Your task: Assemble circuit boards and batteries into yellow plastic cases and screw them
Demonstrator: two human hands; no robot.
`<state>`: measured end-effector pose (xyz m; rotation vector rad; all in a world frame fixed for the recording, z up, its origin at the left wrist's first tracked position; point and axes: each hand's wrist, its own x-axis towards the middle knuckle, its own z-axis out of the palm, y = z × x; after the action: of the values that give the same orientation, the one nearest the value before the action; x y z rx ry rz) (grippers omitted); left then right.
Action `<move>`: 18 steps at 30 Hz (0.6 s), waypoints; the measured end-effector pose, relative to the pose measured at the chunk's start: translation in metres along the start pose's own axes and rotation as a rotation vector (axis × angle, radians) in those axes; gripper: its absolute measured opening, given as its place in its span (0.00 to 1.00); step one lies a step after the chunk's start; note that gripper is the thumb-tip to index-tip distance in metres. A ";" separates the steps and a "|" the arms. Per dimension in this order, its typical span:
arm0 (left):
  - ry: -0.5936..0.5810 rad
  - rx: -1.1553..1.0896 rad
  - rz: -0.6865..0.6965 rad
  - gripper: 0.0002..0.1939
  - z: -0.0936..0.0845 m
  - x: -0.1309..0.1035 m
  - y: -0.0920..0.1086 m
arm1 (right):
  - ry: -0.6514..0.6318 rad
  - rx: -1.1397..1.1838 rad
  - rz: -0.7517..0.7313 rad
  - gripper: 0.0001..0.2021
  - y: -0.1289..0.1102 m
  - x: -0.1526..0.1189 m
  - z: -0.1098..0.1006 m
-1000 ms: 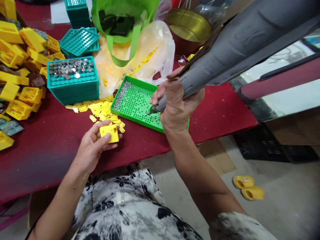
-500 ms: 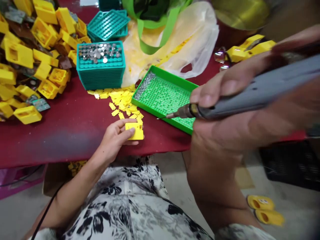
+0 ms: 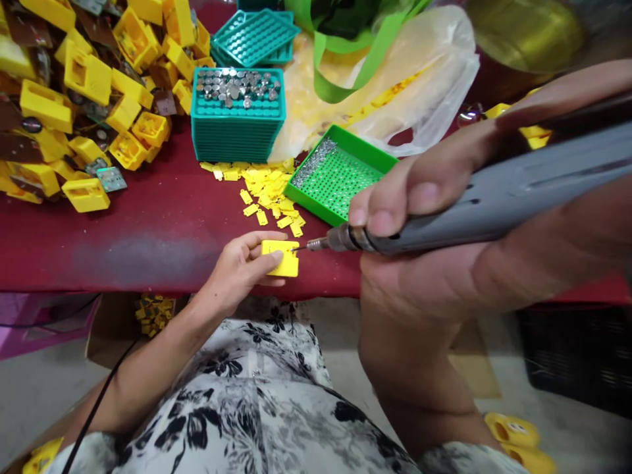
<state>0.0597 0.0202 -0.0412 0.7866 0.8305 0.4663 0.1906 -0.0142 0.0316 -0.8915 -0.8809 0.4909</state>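
Observation:
Between thumb and fingers, my left hand (image 3: pixel 249 263) grips a small yellow plastic case (image 3: pixel 280 261) just above the table's front edge. My right hand (image 3: pixel 424 191) is wrapped round a grey electric screwdriver (image 3: pixel 444 204), pointed left. The thin bit meets the right side of the case; whether a screw sits at its tip is too small to tell. Loose yellow covers (image 3: pixel 269 187) lie in a heap beyond my left hand. Behind the screwdriver, a green perforated tray (image 3: pixel 340 178) holds many tiny metal screws, massed at its left end.
A pile of yellow housings (image 3: pixel 89 79) with circuit boards covers the table's left. Teal trays (image 3: pixel 238 125) stand stacked, button cells on top. Behind are a plastic bag (image 3: pixel 434 85) and a green bag (image 3: pixel 336 72). Under the table is a cardboard box (image 3: pixel 113 329) with yellow parts.
The screwdriver has come left and slightly down from over the green tray, and its bit now meets the yellow case. My left hand still holds the case. The view has shifted.

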 end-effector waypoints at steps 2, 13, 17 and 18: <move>0.000 -0.002 -0.003 0.18 -0.001 -0.001 0.000 | 0.024 -0.048 0.007 0.30 -0.002 0.001 0.006; 0.008 -0.009 -0.001 0.16 -0.001 0.000 0.000 | 0.027 -0.168 0.028 0.27 -0.005 0.008 0.017; -0.010 -0.015 -0.003 0.16 -0.001 0.001 -0.001 | 0.100 -0.123 0.100 0.24 -0.007 0.007 0.025; -0.014 -0.016 -0.006 0.17 -0.001 0.002 -0.001 | 0.090 -0.108 0.093 0.23 -0.007 0.007 0.025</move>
<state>0.0599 0.0211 -0.0433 0.7717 0.8151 0.4616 0.1741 -0.0018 0.0489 -1.0493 -0.7922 0.4829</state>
